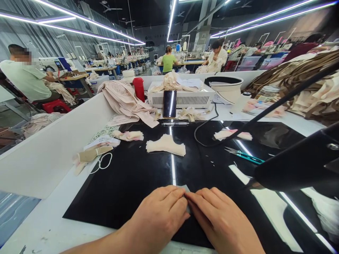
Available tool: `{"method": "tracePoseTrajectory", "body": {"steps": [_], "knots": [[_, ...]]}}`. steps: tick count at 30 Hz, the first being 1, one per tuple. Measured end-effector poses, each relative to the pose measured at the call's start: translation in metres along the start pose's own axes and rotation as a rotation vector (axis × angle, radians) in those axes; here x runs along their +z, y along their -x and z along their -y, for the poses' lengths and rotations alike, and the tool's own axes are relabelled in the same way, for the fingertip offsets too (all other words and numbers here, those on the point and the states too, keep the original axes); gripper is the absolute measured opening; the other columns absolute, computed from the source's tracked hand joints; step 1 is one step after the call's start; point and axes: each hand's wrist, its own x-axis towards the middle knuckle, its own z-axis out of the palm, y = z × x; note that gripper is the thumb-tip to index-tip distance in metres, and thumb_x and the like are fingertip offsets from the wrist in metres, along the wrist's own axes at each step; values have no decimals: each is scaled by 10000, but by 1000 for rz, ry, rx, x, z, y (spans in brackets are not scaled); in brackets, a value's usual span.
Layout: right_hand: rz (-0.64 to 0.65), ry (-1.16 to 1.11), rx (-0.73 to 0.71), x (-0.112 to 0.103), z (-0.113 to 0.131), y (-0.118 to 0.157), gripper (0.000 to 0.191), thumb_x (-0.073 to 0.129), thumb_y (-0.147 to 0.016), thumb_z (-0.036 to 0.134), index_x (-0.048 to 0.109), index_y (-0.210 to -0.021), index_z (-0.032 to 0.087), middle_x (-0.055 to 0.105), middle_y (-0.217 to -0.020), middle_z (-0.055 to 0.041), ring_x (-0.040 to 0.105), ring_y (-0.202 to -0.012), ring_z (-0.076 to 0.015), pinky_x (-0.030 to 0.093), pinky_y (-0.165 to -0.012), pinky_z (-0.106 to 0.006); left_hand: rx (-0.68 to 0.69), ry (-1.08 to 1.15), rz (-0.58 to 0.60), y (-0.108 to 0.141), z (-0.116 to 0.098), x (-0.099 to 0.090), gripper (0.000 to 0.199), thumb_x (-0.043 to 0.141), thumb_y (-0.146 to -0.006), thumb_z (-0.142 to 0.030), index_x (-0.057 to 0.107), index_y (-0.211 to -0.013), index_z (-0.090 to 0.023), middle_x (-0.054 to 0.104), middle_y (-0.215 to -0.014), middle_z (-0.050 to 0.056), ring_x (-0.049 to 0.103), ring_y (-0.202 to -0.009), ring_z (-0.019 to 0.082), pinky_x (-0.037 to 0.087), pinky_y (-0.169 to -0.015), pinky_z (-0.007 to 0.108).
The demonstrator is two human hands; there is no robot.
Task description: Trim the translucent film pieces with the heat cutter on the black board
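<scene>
My left hand (165, 211) and my right hand (215, 215) meet low over the glossy black mat (111, 190). Between them is a small pale grey piece (184, 188), perhaps cloth or film, mostly covered by my fingers. Both hands are closed, fingertips pinched together on it. Beyond my hands lies a stack of cream fabric pieces (165, 145), cut in a curved shape. To the right are thread snips (245, 155) with teal handles and a long cream cut piece (275, 215).
A dark machine arm (299, 158) juts in from the right, its black cable (254, 121) looping over the mat. At the back stand a phone (170, 104), a white vented box (193, 98) and a red bottle (138, 89). A pen (175, 124) lies before the phone. Co-workers sit beyond.
</scene>
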Motion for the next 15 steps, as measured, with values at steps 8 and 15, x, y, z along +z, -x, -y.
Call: {"method": "tracePoseTrajectory", "body": {"steps": [8, 15], "knots": [[13, 57, -12, -7, 1, 3, 348, 368, -1076, 175, 708, -1003, 188, 683, -737, -25, 597, -629, -182, 415, -588, -348, 24, -13, 15, -2, 1, -4, 282, 453, -1087, -245, 650, -1157, -57, 751, -1218, 151, 710, -1168, 260, 586, -1029, 381], [-9, 71, -101, -34, -22, 35, 288, 453, -1050, 181, 721, -1154, 202, 795, -1013, -37, 732, -880, -181, 535, -811, -320, 71, -20, -68, 0, 1, -1, 388, 448, -1089, -413, 666, -1062, -93, 754, -1175, 116, 710, -1130, 249, 598, -976, 355]]}}
